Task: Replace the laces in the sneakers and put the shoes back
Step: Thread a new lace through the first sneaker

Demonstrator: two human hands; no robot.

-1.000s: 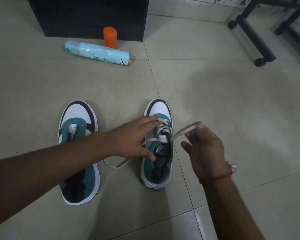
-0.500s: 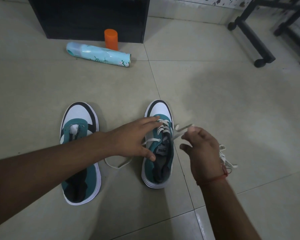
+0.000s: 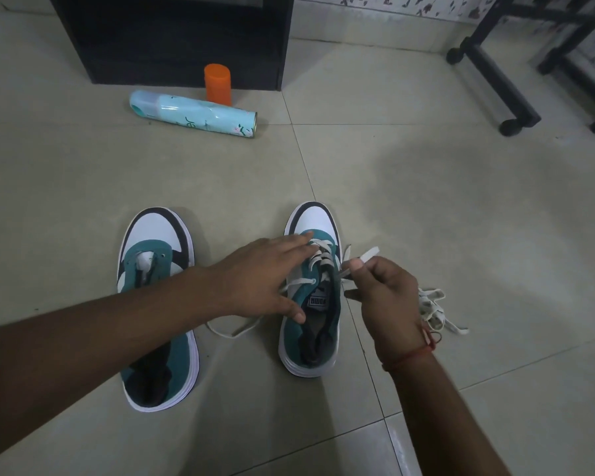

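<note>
Pale tiled floor [image 3: 426, 201], dim light; a black cabinet [image 3: 172, 36] at the back with an orange cap [image 3: 217, 84] standing in front of it and a light-blue spray can [image 3: 193, 114] lying on its side, black frame legs [image 3: 495, 84] at upper right. Two teal-and-white sneakers sit side by side, toes pointing away from the person. The left sneaker [image 3: 157, 304] has no lace in its eyelets. The right sneaker [image 3: 311, 290] is partly laced with a white lace [image 3: 320, 261] across the lower eyelets; one loose end trails onto the floor between the shoes. Left hand [image 3: 265, 281] lies flat over the inner side of the right sneaker, fingers straight, tips at the lacing, thumb on the collar, steadying it, gripping nothing. Right hand [image 3: 385, 300] is just beside the shoe's outer side, thumb and forefinger pinching the other lace end, whose tip pokes up past the fingers. A loose bundle of lace [image 3: 433, 310] lies on the floor behind that hand. Key relation: the next free eyelets look to lie just left of the pinched tip, along the shoe's long axis running away from the person; right hand nearer to thread. Lacing likely midway on this shoe, the other not begun.
</note>
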